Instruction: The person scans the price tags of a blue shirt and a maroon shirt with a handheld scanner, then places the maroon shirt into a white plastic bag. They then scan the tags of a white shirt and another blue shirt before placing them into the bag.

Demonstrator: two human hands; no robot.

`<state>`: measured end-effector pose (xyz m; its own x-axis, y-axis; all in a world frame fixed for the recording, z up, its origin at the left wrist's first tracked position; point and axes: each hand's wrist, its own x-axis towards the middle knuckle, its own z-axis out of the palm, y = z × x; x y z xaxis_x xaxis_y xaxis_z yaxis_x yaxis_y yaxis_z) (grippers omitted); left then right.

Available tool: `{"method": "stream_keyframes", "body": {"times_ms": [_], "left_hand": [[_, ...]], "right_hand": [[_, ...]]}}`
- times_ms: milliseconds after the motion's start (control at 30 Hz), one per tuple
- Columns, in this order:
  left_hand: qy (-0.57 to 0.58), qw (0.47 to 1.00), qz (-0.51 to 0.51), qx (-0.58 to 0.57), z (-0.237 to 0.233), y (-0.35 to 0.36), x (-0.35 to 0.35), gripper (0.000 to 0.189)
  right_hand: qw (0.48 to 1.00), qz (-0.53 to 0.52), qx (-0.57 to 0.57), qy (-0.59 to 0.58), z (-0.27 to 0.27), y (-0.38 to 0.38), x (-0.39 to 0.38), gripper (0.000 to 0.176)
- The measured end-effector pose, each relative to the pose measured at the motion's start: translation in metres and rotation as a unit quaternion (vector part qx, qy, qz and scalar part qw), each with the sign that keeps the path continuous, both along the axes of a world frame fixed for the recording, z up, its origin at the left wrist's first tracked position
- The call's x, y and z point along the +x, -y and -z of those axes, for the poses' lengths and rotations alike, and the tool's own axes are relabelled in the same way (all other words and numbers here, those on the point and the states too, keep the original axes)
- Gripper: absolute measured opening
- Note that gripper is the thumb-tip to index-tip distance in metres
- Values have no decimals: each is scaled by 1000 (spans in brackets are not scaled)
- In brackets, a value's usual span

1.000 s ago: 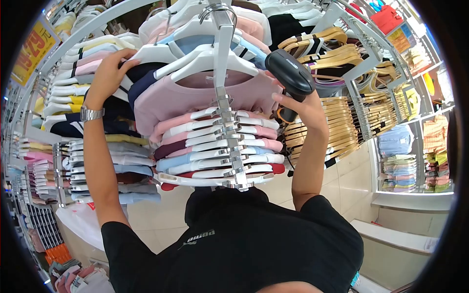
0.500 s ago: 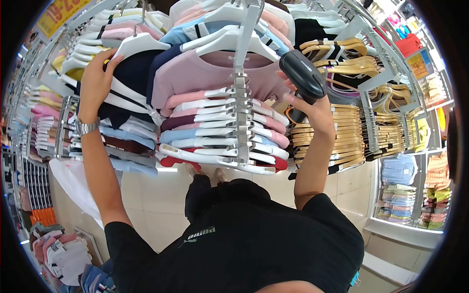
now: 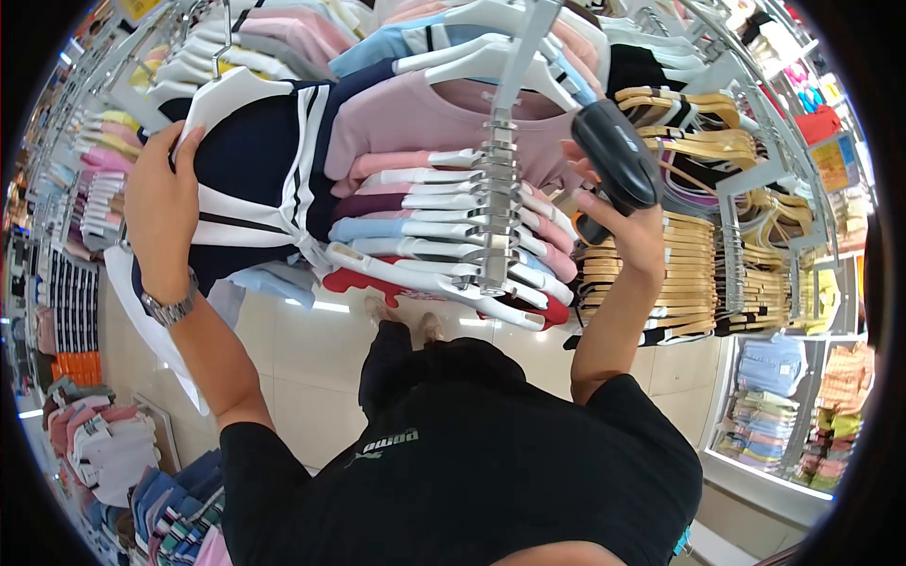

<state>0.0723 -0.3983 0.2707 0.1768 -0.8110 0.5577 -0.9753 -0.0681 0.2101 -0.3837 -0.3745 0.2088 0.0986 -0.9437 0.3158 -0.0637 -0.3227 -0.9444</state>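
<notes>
My left hand (image 3: 162,203) is closed on one shoulder of a white hanger (image 3: 228,91). From that hanger hangs a navy top (image 3: 247,146) with white, black-striped bands tied in a knot at the front; its hook reaches up toward the rail. In my right hand (image 3: 634,231) is a black handheld scanner (image 3: 618,156), tilted up, my fingers around its grip. Between the hands hangs a mauve top (image 3: 396,132), facing me. Below it, several folded-edge garments on white hangers line a metal display arm (image 3: 500,198).
Light wooden hangers (image 3: 689,274) with clothes crowd the rack at the right. Folded shirts (image 3: 769,368) fill a shelf further right. At lower left are more garments (image 3: 109,443). A white garment or bag (image 3: 165,330) hangs below my left forearm. Tiled floor (image 3: 321,396) lies underneath.
My left hand has turned the navy top to face me more fully and drawn it lower and nearer. The scanner stays in my right hand. The view has shifted slightly.
</notes>
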Motion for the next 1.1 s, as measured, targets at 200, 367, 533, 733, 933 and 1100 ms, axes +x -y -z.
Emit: {"method": "stream_keyframes", "body": {"times_ms": [200, 367, 533, 733, 933, 1100], "left_hand": [[-54, 997, -52, -8, 7, -72, -1, 33], [-102, 993, -48, -24, 16, -131, 3, 24], [-109, 994, -29, -10, 22, -185, 16, 23], [-128, 992, 2, 20, 34, -237, 42, 21], [-166, 980, 88, 59, 52, -287, 59, 20], [-179, 964, 162, 110, 61, -316, 68, 21]], "right_hand": [[997, -53, -49, 14, -7, -17, 7, 57], [996, -61, -62, -17, -9, -40, 3, 44], [988, -115, -101, -18, -20, -77, 14, 46], [975, -165, -127, -73, -36, -131, 49, 51], [971, -173, -99, -135, -49, -190, 80, 64], [986, -70, -28, -146, -38, -245, 87, 58]]}}
